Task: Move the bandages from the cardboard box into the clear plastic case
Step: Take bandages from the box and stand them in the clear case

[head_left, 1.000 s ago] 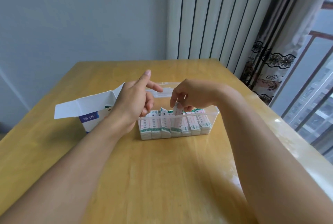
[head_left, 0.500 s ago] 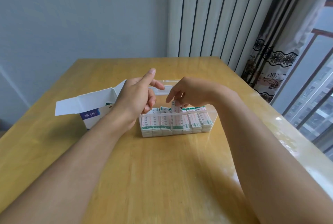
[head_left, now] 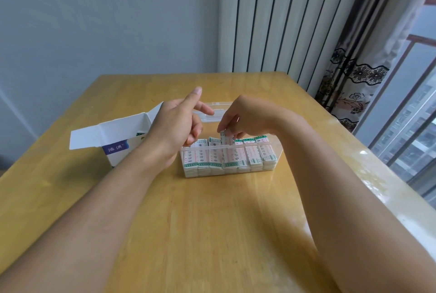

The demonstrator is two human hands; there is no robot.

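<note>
— What fills the clear plastic case [head_left: 276, 151] on the glossy wooden tabletop [head_left: 212, 233]?
— Flat white, green-banded bandages [head_left: 238, 158], standing in rows; the right hand [head_left: 245, 115] pinches one [head_left: 226, 138].
— The left hand [head_left: 174, 125]?
— Loosely released, forefinger raised, before the white cardboard box [head_left: 115, 137].

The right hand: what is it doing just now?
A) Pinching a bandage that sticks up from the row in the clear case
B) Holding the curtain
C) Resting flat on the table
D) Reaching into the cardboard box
A: the right hand pinches a bandage standing above the row inside the clear case, away from the cardboard box.
</note>
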